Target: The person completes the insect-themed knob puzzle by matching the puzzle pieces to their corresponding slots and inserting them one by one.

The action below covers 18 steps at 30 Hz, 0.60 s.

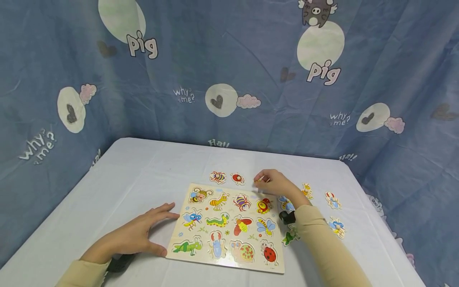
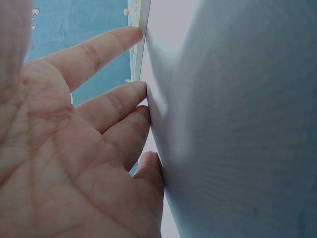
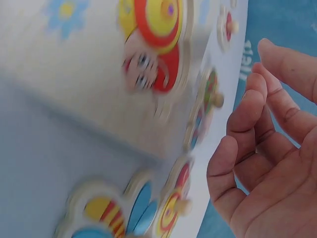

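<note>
A wooden insect puzzle board (image 1: 229,232) lies flat on the white table, its slots showing printed insects. My left hand (image 1: 138,233) rests at its left side with fingers spread, thumb touching the near left corner; in the left wrist view its fingertips (image 2: 133,34) reach the board's edge and the table. Beyond the far right edge, my right hand (image 1: 274,184) hovers with loosely bent fingers. Nothing shows between them in the right wrist view. Close by stands a knobbed multicoloured piece (image 3: 204,111), mostly hidden by the hand in the head view.
Beyond the board lie a spider piece (image 1: 217,177) and a ladybird piece (image 1: 238,179). To the right are a blue-winged piece (image 1: 286,202), a grasshopper piece (image 1: 291,235), a yellow insect piece (image 1: 307,191), a beetle piece (image 1: 332,200) and a mosquito piece (image 1: 337,227). A blue curtain hangs behind.
</note>
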{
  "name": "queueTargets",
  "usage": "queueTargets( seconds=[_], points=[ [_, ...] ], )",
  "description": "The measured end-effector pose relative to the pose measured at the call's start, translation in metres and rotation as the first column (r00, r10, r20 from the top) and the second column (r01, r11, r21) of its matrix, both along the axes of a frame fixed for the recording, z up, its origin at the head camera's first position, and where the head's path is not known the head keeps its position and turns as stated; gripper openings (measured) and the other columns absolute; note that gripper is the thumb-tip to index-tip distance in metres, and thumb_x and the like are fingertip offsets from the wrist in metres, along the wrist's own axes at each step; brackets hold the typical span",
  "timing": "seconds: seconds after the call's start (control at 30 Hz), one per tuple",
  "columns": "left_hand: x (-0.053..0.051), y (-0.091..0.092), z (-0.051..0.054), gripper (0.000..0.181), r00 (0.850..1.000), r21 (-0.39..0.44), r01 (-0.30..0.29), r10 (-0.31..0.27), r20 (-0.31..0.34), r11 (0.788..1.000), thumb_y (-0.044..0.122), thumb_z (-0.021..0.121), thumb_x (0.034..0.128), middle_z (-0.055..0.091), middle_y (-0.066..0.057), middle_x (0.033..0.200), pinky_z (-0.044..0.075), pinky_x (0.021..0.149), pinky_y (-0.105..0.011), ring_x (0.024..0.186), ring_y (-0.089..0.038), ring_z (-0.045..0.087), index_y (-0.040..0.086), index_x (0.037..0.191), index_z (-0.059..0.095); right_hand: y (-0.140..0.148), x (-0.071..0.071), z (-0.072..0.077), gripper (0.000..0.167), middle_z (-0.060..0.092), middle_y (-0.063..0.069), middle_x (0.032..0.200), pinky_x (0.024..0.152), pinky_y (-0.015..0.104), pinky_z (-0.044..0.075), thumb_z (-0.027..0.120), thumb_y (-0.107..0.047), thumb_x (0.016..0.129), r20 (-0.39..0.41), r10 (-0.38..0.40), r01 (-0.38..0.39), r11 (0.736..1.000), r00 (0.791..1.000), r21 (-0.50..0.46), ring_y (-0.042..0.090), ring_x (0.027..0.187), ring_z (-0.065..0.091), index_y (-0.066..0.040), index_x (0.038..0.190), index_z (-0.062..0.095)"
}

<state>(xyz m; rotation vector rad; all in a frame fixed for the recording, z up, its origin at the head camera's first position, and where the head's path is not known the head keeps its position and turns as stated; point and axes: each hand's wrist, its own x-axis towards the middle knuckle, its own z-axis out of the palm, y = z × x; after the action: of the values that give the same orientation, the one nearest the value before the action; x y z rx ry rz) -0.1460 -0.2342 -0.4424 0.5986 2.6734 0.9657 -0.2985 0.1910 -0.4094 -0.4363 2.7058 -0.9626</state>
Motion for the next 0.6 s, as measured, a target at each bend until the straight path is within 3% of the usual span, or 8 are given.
queueTargets(
  seconds=[0.6],
  points=[
    [0.000,0.002,0.004,0.093,1.000,-0.017,-0.020,0.021,0.020,1.000,0.057,0.089,0.0551,0.030,-0.006,0.164,0.022,0.114,-0.074,0.150,-0.045,0.022,0.035,0.138,0.054,0.057,-0.003,0.001,0.026,0.059,0.009,0.097,0.066,0.028,0.046,0.068,-0.031,0.094,0.043,-0.132,0.131,0.991,0.990,0.025,0.022,0.083,0.053,-0.013,0.114,0.067]
  ],
)
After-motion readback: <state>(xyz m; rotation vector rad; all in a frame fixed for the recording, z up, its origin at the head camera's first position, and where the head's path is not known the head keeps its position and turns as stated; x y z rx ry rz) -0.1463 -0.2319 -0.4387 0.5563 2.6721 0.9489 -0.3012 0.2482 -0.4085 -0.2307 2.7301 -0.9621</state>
